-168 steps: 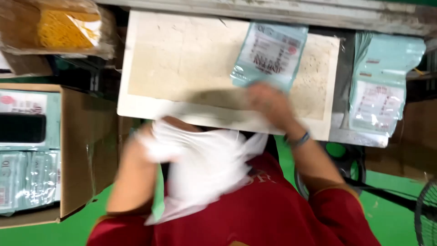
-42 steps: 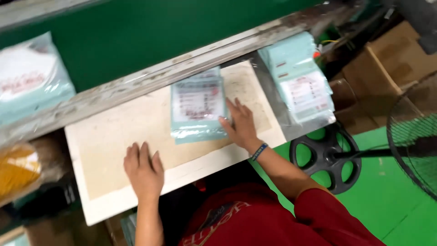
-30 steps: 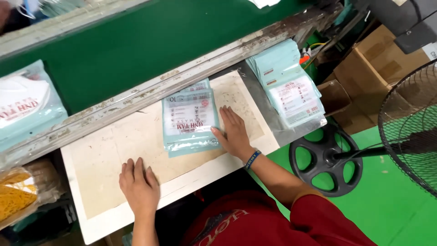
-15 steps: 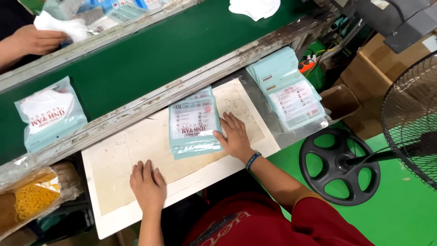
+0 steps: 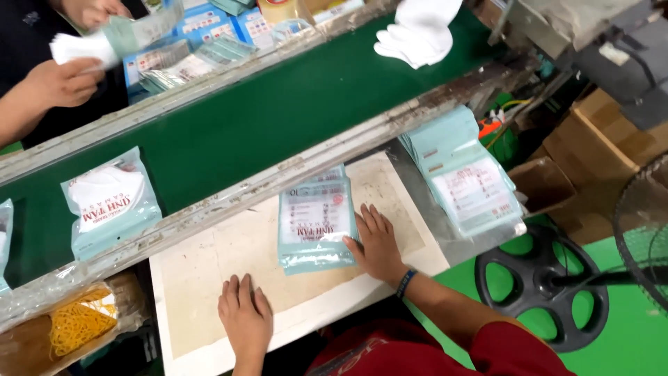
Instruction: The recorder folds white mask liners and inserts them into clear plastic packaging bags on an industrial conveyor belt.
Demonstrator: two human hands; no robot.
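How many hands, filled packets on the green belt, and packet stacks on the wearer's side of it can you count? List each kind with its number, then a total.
Hands: 4 (left hand, right hand, two of a co-worker)
Filled packets on the belt: 1 whole packet
Packet stacks: 2 (board stack, side stack)
Total: 7

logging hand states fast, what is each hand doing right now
Left hand: open, palm flat on the work board, holding nothing.
Right hand: open, fingers against the right edge of the stack of teal packets, gripping nothing.
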